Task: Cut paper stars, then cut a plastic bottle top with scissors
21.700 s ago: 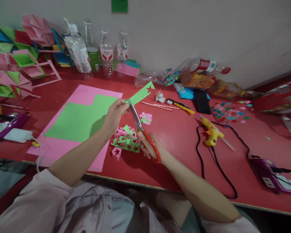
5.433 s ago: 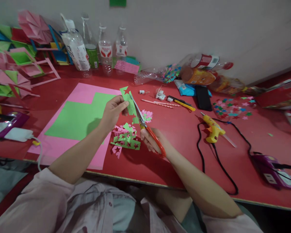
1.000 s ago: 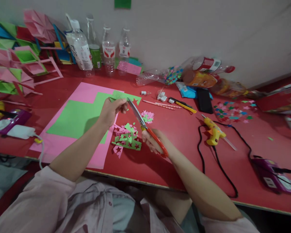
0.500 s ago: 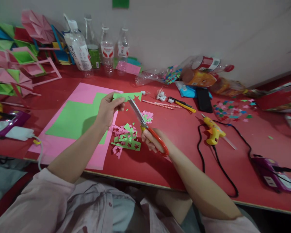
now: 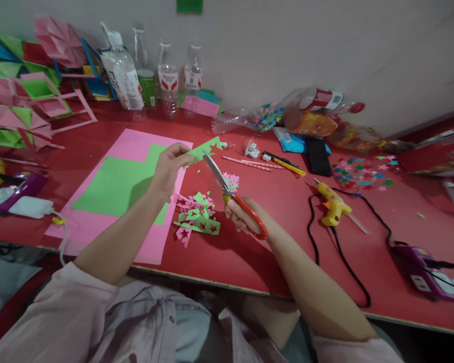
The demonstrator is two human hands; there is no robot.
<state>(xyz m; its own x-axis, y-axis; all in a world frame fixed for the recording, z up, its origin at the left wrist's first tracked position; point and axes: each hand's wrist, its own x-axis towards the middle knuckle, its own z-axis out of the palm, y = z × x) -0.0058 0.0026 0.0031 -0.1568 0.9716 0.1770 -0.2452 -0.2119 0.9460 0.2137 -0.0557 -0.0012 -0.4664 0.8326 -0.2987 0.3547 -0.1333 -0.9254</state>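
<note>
My left hand [image 5: 171,169] pinches one end of a green paper strip [image 5: 202,151], which slants up to the right and has star-shaped holes near its far end. Closed around the handles of a pair of scissors [image 5: 218,174] is my right hand [image 5: 240,214]. The blade tips reach the lower edge of the strip; whether they bite into it I cannot tell. Below lie pink and green paper scraps [image 5: 199,219] with star cut-outs. A small heap of pink and green paper stars [image 5: 233,181] is partly behind the blades.
Green paper [image 5: 113,184] lies over a pink sheet [image 5: 151,249] at left. A yellow glue gun [image 5: 335,204] with a looping black cable rests at right. Plastic bottles [image 5: 168,80] stand along the wall. A phone [image 5: 318,155] and a yellow cutter [image 5: 289,165] lie behind.
The green strip has tilted, its free end now higher. The scissors have shifted slightly right and down with my right hand. My left hand stays nearly in place.
</note>
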